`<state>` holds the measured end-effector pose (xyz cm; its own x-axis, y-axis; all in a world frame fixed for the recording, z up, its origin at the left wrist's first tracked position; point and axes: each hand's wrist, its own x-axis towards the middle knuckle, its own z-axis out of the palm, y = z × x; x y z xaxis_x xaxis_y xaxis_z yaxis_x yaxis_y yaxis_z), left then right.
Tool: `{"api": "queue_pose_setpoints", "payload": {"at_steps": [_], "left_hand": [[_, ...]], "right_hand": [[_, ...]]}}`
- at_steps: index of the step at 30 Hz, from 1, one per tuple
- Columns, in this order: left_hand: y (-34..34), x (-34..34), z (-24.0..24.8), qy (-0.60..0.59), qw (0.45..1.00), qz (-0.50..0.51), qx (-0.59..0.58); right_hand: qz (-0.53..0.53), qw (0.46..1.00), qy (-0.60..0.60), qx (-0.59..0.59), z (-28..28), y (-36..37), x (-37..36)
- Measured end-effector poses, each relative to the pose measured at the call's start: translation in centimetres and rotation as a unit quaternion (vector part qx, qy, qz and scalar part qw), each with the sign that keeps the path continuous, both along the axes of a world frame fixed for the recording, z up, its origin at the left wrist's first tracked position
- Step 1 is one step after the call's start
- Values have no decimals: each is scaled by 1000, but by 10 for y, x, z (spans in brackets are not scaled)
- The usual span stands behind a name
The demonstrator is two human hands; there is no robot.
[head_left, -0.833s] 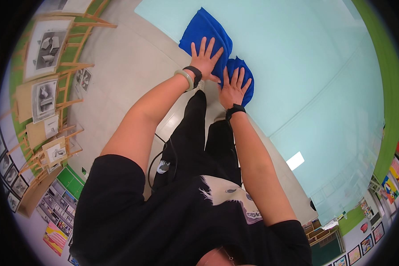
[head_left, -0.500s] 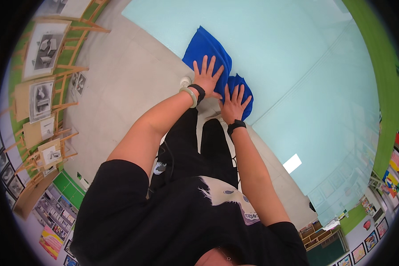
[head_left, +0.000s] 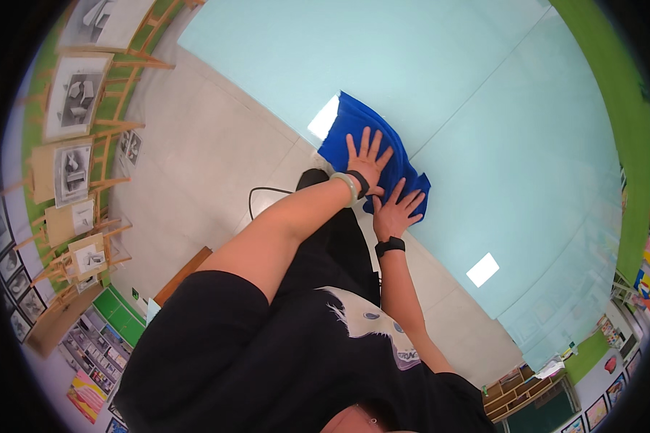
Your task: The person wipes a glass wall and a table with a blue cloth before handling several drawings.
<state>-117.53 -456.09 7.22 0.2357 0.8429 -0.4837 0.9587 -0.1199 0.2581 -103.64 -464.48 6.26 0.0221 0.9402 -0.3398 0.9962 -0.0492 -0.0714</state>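
Note:
A blue cloth (head_left: 354, 130) lies on the pale teal table (head_left: 484, 108), near the table's edge. My left hand (head_left: 365, 155) presses flat on the cloth with its fingers spread; a pale bangle and a black band sit on that wrist. My right hand (head_left: 397, 209) lies flat on the lower right corner of the cloth, fingers apart, with a black watch band on the wrist. Neither hand grips the cloth. My black shirt and dark trousers fill the lower part of the view.
Wooden easels with grey drawings (head_left: 68, 108) stand along the left. A black cable (head_left: 267, 195) lies on the pale floor (head_left: 195, 166). A green cabinet (head_left: 119, 317) is at lower left and wooden shelves (head_left: 527, 390) at lower right. Light patches reflect on the table.
Both hands stay flat on the blue cloth. Cloth and hands now sit lower and further right in the view, and more of the table shows beyond them.

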Motion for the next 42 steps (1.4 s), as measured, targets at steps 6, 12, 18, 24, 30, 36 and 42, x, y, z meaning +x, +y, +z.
{"api": "queue_pose_setpoints", "payload": {"at_steps": [6, 12, 18, 24, 30, 36, 42], "left_hand": [[43, 25, 1, 7, 996, -76, -39], [84, 45, -7, -12, 993, -119, -16], [150, 74, -15, -11, 990, -135, 26], [215, 102, -17, 10, 987, -146, 63], [247, 111, -20, -23, 988, -128, 78], [269, 120, -29, -19, 991, -112, 75], [289, 139, -27, 14, 995, -79, 66]], "right_hand": [[-79, 995, 11, -59, 16, 51, 20], [-88, 988, 17, -123, 26, 119, 35], [-63, 990, 18, -122, 36, 200, 61], [-48, 992, 19, -115, 33, 269, 94], [-26, 990, 11, -141, 37, 312, 109], [2, 990, 2, -139, 23, 335, 127], [55, 985, -34, -158, 20, 367, 154]]}}
